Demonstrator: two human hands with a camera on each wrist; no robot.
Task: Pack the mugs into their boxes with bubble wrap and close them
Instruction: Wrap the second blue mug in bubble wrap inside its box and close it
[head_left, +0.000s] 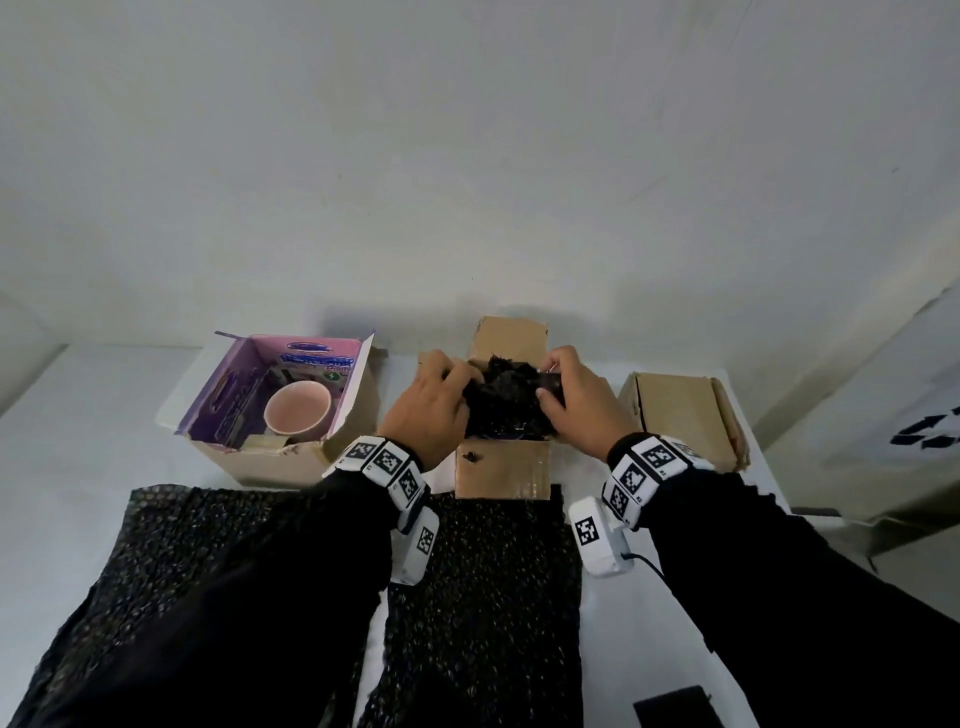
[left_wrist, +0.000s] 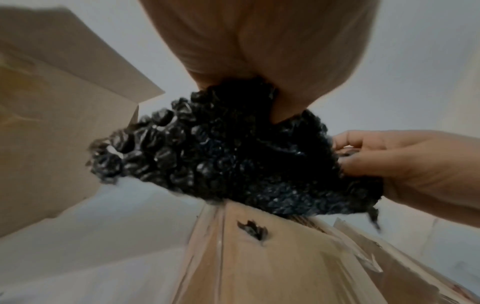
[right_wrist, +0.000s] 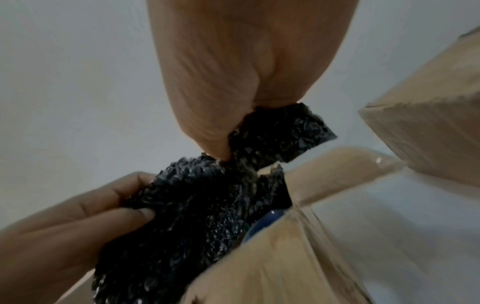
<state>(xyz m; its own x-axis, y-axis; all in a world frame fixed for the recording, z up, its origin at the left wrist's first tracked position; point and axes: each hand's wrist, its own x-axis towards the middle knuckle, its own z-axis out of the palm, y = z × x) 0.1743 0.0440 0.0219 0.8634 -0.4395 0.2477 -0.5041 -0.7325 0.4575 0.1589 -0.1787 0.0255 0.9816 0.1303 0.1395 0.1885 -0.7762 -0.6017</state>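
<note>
Two hands: both are up over the middle box, sleeves reaching forward from the near edge of the worktop.
Left hand: left hand grips the left side of the black bubble wrap bundle, fingers curled into it.
Right hand: right hand pinches the right side of the bundle, thumb pressed into the wrap, fingers curled over the top.
Bundle: sits in the open mouth of the middle box, bulging above the rim, between the two hands.
Blue edge: the right wrist view shows a bit of something blue under the wrap, against the box wall; cannot tell what it is.
Pink mug: pink mug stands upright and unwrapped in the left box, flaps open.
Right box: right box lies with flaps folded over.
Near side: flat sheets of bubble wrap lie under the forearms.
</note>
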